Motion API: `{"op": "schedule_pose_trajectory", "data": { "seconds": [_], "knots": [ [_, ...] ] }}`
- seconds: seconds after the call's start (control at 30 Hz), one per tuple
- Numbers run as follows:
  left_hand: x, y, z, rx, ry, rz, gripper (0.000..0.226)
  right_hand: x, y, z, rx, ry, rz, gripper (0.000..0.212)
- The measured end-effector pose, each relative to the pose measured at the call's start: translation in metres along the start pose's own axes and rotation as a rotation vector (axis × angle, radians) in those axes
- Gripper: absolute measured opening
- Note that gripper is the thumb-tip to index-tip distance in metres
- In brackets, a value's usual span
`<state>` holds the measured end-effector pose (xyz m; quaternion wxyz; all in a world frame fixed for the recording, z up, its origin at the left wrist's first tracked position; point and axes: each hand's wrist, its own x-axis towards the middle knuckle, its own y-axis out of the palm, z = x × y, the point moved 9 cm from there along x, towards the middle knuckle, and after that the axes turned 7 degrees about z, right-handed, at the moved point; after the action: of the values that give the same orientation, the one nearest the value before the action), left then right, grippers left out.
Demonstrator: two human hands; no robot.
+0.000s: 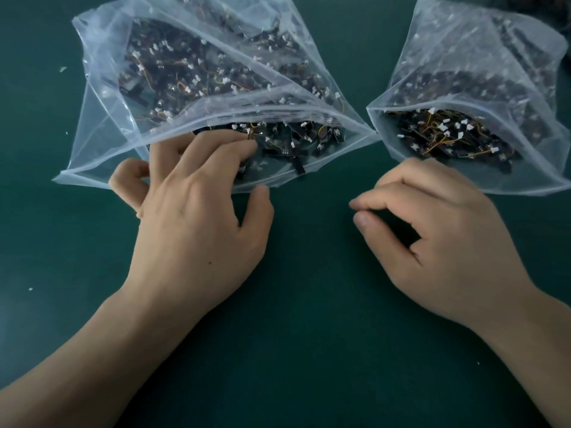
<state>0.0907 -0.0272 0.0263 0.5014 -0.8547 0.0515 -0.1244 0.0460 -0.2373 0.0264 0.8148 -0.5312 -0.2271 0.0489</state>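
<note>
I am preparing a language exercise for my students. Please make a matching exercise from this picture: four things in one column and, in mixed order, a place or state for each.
Things
1. left hand
2. right hand
3. larger bag
4. smaller bag

Places or states
a. lies on the right side of the table
b. fingers curled, outside both bags
c. fingers reach into a bag's mouth
d. has a hand in its mouth

Pairs: 1-c, 2-b, 3-d, 4-a

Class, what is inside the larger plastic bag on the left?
Small black parts with white connectors and yellow wires sit in the bag; the left hand reaches in, hiding those beneath. Lower layers are covered.
</note>
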Motion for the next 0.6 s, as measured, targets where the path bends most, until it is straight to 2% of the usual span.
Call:
{"op": "schedule_pose_trajectory", "data": {
  "seconds": [0.3,0.5,0.53,0.6],
  "knots": [
    [-0.004,-0.012,-0.011,-0.133,0.112,-0.132,0.015,-0.001,0.001,0.002,0.085,0.058,0.039,0.019],
    [-0.009,-0.015,-0.022,-0.293,0.221,-0.147,0.006,0.006,0.015,0.011,0.177,0.139,0.097,0.068],
    [-0.010,-0.013,-0.024,-0.312,0.242,-0.133,0.006,0.009,0.017,0.014,0.171,0.125,0.098,0.067],
    [-0.009,-0.009,-0.027,-0.339,0.274,-0.095,0.004,0.014,0.017,0.018,0.199,0.089,0.066,0.050]
  ]
}}
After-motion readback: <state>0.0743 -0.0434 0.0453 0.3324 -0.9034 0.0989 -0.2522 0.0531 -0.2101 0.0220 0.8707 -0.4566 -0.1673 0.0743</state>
